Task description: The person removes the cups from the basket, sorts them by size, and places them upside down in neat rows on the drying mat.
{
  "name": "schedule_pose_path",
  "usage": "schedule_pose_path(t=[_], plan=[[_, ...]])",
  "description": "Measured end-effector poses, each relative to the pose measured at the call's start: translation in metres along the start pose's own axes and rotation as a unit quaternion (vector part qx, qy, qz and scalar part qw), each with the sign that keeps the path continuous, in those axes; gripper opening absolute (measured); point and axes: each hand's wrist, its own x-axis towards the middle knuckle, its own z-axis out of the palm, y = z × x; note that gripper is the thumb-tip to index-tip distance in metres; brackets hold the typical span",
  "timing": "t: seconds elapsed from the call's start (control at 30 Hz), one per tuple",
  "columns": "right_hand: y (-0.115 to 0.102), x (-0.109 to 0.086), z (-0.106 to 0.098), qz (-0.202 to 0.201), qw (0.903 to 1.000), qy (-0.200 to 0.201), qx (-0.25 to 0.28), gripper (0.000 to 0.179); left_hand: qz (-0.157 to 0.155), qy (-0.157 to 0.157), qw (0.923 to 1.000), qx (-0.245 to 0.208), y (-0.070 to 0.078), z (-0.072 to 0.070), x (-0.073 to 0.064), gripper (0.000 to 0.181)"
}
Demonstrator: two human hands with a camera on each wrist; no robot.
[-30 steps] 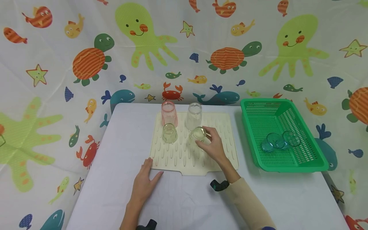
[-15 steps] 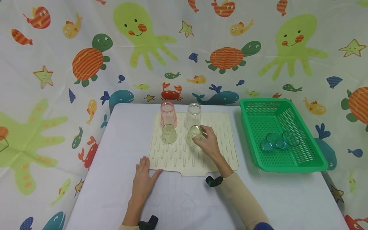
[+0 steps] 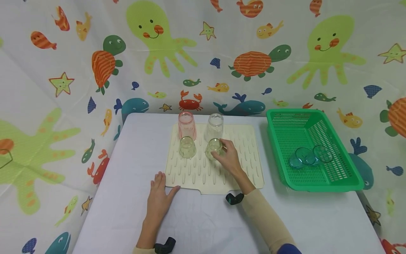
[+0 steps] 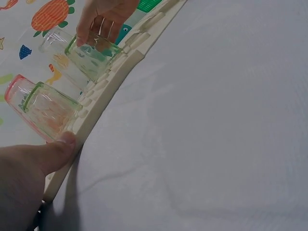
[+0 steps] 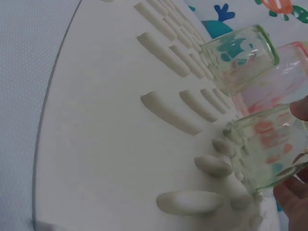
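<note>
My right hand (image 3: 229,157) holds a small greenish glass (image 3: 213,149) between thumb and fingers. In the right wrist view that greenish glass (image 5: 264,144) stands upside down with its lower end right at the ridges of the cream drying mat (image 3: 196,176). A second greenish glass (image 3: 187,148) stands to its left. Behind them are a taller pink glass (image 3: 186,123) and a taller clear glass (image 3: 214,127). At the mat's front left corner my left hand (image 3: 157,199) lies with fingers straight, its thumb (image 4: 62,144) touching the mat edge in the left wrist view.
A green plastic basket (image 3: 317,187) stands on the right of the white-clothed table (image 3: 127,158), with blue glasses (image 3: 304,157) lying in it. A curtain printed with sea animals (image 3: 203,46) hangs behind the table.
My right hand has moved the greenish glass a little left, lining it up in front of the clear glass. My left hand has shifted slightly, its fingers now closer together.
</note>
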Motion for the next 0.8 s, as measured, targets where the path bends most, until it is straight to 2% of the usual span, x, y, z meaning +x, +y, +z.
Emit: schedule_pose_path(t=[0.27,0.5,0.67,0.8], plan=[[0.000,0.001,-0.003,0.010,0.9981,-0.014,-0.059,0.068,0.004,0.005,1.0000,-0.001,0.000,0.001,0.002,0.092],[-0.015,-0.003,-0.016,0.019,0.9958,-0.026,-0.086,0.074,0.001,-0.005,1.0000,-0.008,-0.001,0.001,0.001,0.093],[-0.028,-0.004,-0.032,-0.004,0.9965,-0.013,-0.083,0.073,0.010,0.002,0.9999,-0.012,-0.002,0.001,0.001,0.092],[-0.035,-0.004,-0.049,-0.032,0.9950,0.018,-0.093,0.066,0.012,0.005,0.9998,-0.013,-0.002,0.001,0.000,0.092]])
